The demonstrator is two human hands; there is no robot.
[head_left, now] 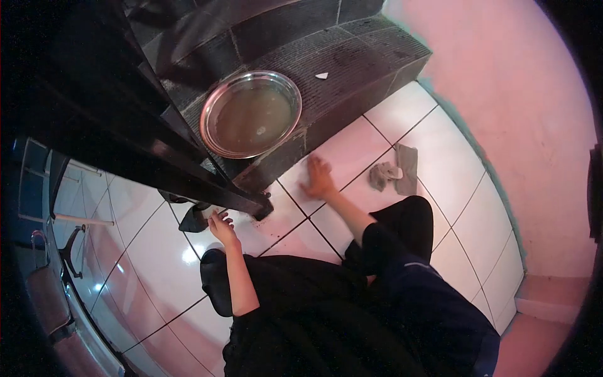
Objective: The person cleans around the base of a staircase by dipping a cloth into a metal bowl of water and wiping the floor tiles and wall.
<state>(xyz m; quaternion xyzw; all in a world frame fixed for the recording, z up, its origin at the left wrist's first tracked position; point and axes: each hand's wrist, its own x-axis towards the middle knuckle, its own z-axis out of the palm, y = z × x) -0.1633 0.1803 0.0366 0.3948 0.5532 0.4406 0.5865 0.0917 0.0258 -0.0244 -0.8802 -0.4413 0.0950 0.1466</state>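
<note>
My right hand (318, 179) lies on the white floor tiles at the foot of the dark step, fingers apart and holding nothing. My left hand (222, 229) is low beside the base of a black post (242, 200). Its fingers are curled at a dark, pointed piece with a pale part (195, 218), whose kind I cannot make out. Dark crumbs (277, 236) dot the tiles between my hands. To the right of my right hand are a crumpled grey cloth (379, 176) and a flat grey strip (407, 169).
A round metal basin (251, 114) of murky water stands on the dark tiled step (352, 69). Near it lies a small white chip (321, 76). A pink wall (502, 94) rises on the right, and metal-framed furniture (69, 251) stands at the left.
</note>
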